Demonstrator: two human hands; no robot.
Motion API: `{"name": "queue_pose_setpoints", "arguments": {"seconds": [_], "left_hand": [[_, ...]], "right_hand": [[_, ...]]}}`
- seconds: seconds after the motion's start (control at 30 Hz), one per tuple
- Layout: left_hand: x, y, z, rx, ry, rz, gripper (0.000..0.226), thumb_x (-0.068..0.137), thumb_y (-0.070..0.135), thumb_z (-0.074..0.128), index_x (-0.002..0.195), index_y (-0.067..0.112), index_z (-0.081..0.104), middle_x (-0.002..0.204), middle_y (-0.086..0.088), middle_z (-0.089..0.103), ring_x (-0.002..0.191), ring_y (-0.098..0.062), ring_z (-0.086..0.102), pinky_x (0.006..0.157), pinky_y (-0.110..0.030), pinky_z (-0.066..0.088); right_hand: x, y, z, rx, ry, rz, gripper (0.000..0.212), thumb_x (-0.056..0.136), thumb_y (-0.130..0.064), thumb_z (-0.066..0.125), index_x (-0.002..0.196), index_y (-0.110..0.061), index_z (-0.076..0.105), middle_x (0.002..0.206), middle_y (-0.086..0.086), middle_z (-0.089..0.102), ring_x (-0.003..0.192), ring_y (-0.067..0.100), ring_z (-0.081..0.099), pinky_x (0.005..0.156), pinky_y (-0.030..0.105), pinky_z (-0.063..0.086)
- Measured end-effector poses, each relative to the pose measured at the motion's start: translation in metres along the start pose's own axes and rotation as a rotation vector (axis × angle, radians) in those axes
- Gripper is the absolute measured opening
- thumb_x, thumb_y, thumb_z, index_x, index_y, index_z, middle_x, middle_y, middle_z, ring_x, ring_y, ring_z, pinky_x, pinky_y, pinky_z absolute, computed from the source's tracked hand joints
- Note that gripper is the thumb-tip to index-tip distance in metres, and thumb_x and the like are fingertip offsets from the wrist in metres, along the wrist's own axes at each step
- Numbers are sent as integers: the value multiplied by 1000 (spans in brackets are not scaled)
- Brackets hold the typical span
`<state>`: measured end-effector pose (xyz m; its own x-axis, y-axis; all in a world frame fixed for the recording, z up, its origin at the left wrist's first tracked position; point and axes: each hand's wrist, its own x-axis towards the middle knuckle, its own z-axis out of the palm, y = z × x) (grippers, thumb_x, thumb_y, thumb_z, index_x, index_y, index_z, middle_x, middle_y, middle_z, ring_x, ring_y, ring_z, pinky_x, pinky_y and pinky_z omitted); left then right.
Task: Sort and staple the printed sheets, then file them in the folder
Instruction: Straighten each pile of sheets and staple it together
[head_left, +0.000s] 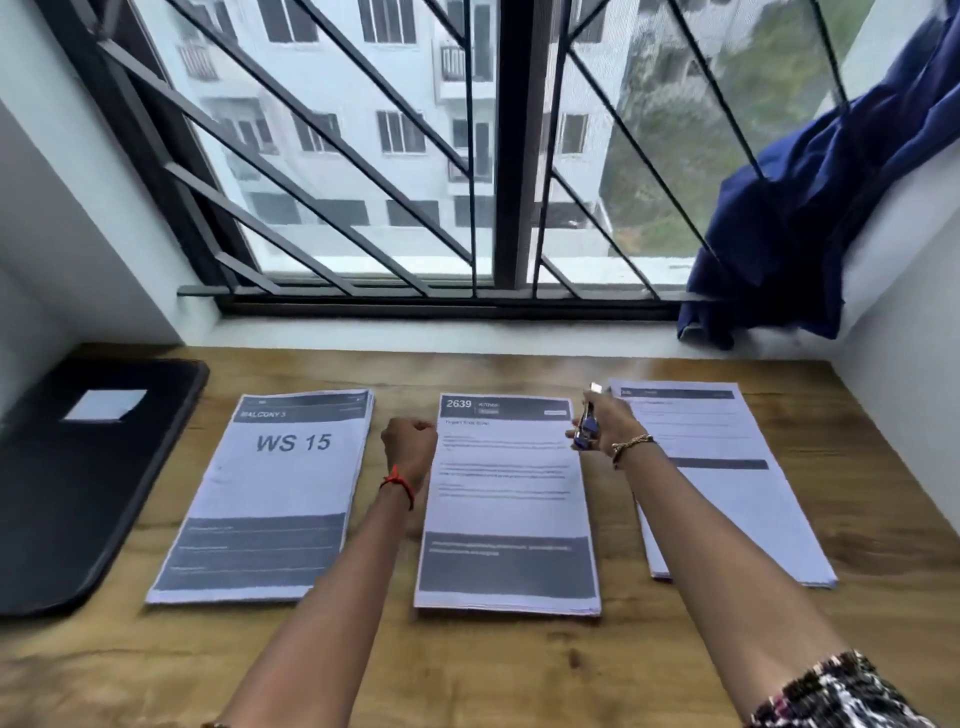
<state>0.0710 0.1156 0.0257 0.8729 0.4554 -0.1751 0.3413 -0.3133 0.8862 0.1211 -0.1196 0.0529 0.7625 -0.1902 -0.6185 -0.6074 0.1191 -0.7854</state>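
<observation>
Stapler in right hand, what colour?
Blue with silver metal parts; the stapler sits in the right hand. Head view, slightly blurred.

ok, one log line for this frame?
step: pre-staple | left hand: fisted beside middle stack | right hand: holds stapler | folder: closed, left

Three piles of printed sheets lie side by side on the desk (519, 670): the left stack (270, 499) headed "WS 15", the middle stack (506, 504) headed "2639", and the right stack (727, 499), slightly angled. A black folder (72, 483) with a white label lies closed at far left. The right hand (605, 423) grips the blue stapler (587, 428) above the desk.
</observation>
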Motion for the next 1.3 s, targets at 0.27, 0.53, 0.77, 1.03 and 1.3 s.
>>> {"name": "queue_pose_setpoints", "arguments": {"seconds": [0.27, 0.53, 0.77, 1.03, 1.3], "left_hand": [[33, -30, -14, -115, -132, -150, 16, 75, -8, 61, 62, 1, 64, 59, -6, 50, 57, -21, 45, 54, -23, 35], [47, -34, 1, -91, -145, -196, 41, 75, -2, 67, 44, 10, 44, 45, -1, 40, 45, -15, 35, 46, -20, 30], [62, -18, 14, 48, -135, -187, 45, 72, 12, 69, 45, 15, 33, 47, 1, 35, 49, -18, 31, 51, -23, 27], [68, -14, 26, 195, -126, -148, 26, 69, 26, 69, 54, 13, 53, 87, -14, 64, 90, -31, 58, 70, -30, 45], [75, -7, 34, 269, -106, -195, 30, 80, 29, 65, 98, 5, 67, 124, -16, 49, 120, -32, 37, 82, -28, 32]], "right_hand": [[10, 28, 19, -90, 111, -58, 26, 95, -31, 49, 84, -7, 50, 70, 10, 54, 29, 14, 52, 36, 15, 37], [17, 13, 57, -41, -46, -154, 17, 95, -18, 51, 101, -2, 52, 75, 17, 60, 34, 15, 58, 33, 14, 39], [32, -3, 80, -75, -251, -127, 15, 93, -27, 53, 91, -12, 55, 73, 9, 70, 47, 24, 64, 49, 28, 49], [41, 8, 105, -99, -393, -39, 19, 92, -27, 54, 94, -9, 57, 81, 14, 71, 48, 25, 64, 44, 25, 50], [49, 26, 110, -3, -361, 38, 17, 91, -16, 57, 96, 0, 54, 80, 21, 62, 46, 22, 61, 39, 22, 47]]}}
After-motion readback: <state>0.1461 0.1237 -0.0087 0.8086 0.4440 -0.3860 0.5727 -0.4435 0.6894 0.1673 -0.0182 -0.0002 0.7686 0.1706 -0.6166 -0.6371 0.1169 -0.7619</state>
